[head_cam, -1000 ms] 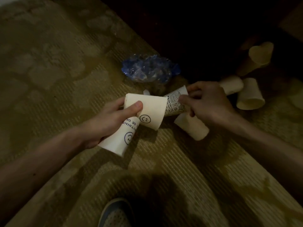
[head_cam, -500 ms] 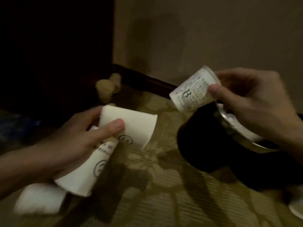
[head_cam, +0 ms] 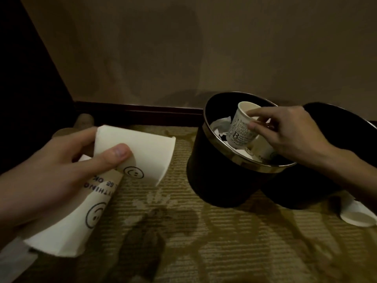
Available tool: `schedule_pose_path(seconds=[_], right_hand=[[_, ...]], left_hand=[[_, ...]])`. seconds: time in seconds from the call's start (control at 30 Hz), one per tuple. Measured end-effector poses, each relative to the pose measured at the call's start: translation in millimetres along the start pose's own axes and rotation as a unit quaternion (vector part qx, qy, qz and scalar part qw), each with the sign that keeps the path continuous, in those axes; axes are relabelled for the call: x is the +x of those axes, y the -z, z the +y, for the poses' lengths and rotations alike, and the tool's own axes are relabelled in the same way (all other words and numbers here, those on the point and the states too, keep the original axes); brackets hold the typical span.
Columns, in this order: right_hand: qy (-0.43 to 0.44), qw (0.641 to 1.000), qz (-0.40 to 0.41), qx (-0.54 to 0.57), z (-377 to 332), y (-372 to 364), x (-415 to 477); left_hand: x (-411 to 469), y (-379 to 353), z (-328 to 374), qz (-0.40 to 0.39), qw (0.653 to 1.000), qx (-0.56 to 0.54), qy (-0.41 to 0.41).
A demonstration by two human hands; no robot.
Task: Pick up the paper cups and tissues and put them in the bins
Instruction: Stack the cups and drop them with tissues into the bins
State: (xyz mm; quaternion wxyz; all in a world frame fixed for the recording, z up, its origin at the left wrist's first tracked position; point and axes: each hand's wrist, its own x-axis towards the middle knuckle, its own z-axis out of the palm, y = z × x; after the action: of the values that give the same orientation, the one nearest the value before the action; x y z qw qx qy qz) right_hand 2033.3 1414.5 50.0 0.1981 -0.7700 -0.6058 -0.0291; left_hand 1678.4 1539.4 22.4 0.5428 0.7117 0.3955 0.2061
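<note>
**Carpeted corner: printed cup reaches the bin**

Patterned carpet (head_cam: 183, 231) meets a plain wall at mid frame, and the black bin (head_cam: 214, 176) stands right of centre. Half a second ago the right hand (head_cam: 291, 135) held the printed cup (head_cam: 242, 127) above the bin's edge. Now the cup is inside the rim, pinched between thumb and fingertips. I judge it is one release from being binned.

The bin already holds crumpled tissue (head_cam: 220, 125) and another cup (head_cam: 263, 150). A second bin (head_cam: 336, 119) sits just behind it, its inside hidden.

At lower left, the left hand (head_cam: 61, 166) grips two smiley cups (head_cam: 146, 152), with the thumb pressed on the upper one. These probably go in next. One stray cup (head_cam: 355, 217) lies on the carpet at the right edge.
</note>
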Motion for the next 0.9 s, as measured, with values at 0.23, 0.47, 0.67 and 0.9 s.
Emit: schedule_pose_path(seconds=[0.23,0.47,0.67,0.9], right_hand=[[0.006,0.994,0.085,0.071,3.6,8.6,4.2],[0.021,0.902,-0.022,0.431,-36.7,27.9,20.4],[0.043,0.945,0.020,0.325,-10.0,36.8,44.0],[-0.019,0.989,-0.056,0.138,18.0,7.2,40.7]], left_hand=[[22.4,-33.9,60.4,0.007,1.000,-0.004,-0.028],[65.9,-80.3,123.1,-0.055,0.997,-0.018,-0.055],[88.6,-97.3,133.2,-0.001,0.999,0.026,-0.047],[88.8,-89.2,123.2,0.039,0.999,-0.010,0.022]])
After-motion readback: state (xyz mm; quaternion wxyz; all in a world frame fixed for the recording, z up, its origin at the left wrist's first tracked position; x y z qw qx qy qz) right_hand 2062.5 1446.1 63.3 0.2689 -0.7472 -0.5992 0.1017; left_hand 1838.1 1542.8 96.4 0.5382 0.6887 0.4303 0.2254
